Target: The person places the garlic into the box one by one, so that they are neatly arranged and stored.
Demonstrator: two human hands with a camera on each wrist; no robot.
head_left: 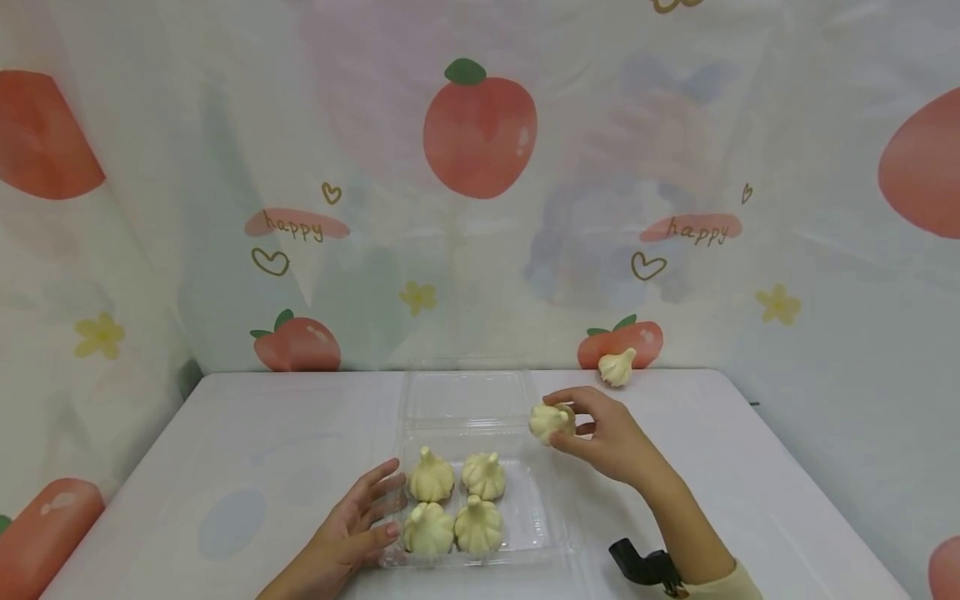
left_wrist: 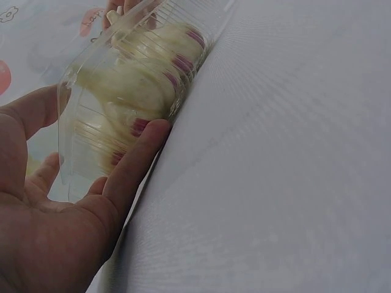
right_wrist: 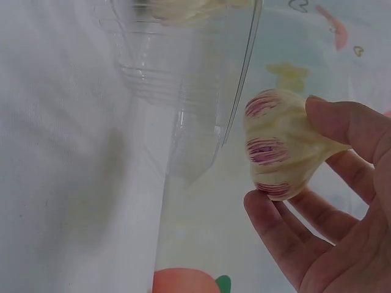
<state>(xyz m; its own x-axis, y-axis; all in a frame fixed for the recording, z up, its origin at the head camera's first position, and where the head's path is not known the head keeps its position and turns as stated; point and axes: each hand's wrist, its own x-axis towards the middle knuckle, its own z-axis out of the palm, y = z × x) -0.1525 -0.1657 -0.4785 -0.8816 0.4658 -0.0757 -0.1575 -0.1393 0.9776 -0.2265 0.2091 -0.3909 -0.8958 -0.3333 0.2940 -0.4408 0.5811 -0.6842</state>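
Observation:
My right hand (head_left: 600, 429) pinches a garlic bulb (head_left: 549, 423) between thumb and fingers, above the right side of a clear plastic clamshell box (head_left: 551, 508). Purple streaks mark the held bulb's base in the right wrist view, where it stands apart from the box wall (right_wrist: 201, 79). Inside the box, several pale garlic bulbs (head_left: 431, 477) sit grouped in the left part, stems up. My left hand (head_left: 352, 525) rests its spread fingers against the box's left wall; through the plastic in the left wrist view, the bulbs (left_wrist: 140, 79) show purple-streaked bases.
The clear lid (head_left: 468, 396) lies folded back toward the rear of the white table (head_left: 315, 433). One more garlic bulb (head_left: 617, 367) stands at the table's back edge, right of the lid. A printed fruit-pattern curtain (head_left: 480, 250) encloses the back and sides.

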